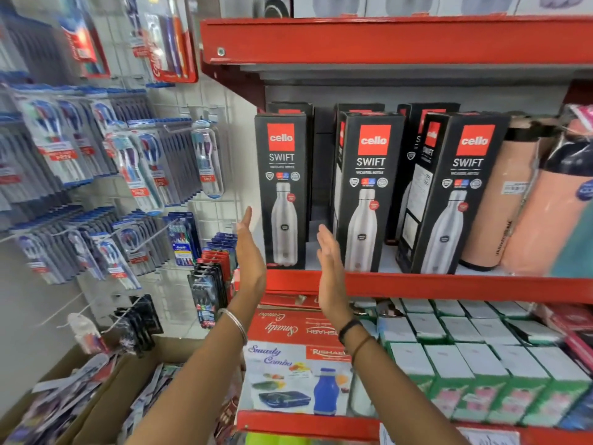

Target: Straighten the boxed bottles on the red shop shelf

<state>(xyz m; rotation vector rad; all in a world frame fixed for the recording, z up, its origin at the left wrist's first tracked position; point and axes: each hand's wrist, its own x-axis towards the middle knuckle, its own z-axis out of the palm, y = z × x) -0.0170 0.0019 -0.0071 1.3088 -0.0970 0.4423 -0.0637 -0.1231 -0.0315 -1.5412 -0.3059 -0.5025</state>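
Note:
Three black Cello Swift bottle boxes stand in the front row on the red shelf (pixel 449 285): a left box (pixel 282 191), a middle box (pixel 365 194) and a right box (pixel 455 194) turned slightly so its side shows. More black boxes stand behind them. My left hand (pixel 248 252) is flat and upright just left of the left box, near its lower edge. Held flat with the palm facing left, my right hand (pixel 330 268) is in the gap between the left and middle boxes. Both hands hold nothing; the left box sits between them.
Peach bottles (pixel 500 200) wrapped in plastic stand right of the boxes. Toothbrush packs (pixel 128 162) hang on a wire rack at left. Below are a red combo box (pixel 298 364) and several white-green boxes (pixel 465 358). Another red shelf (pixel 398 40) is overhead. Cardboard bins (pixel 80 396) sit low left.

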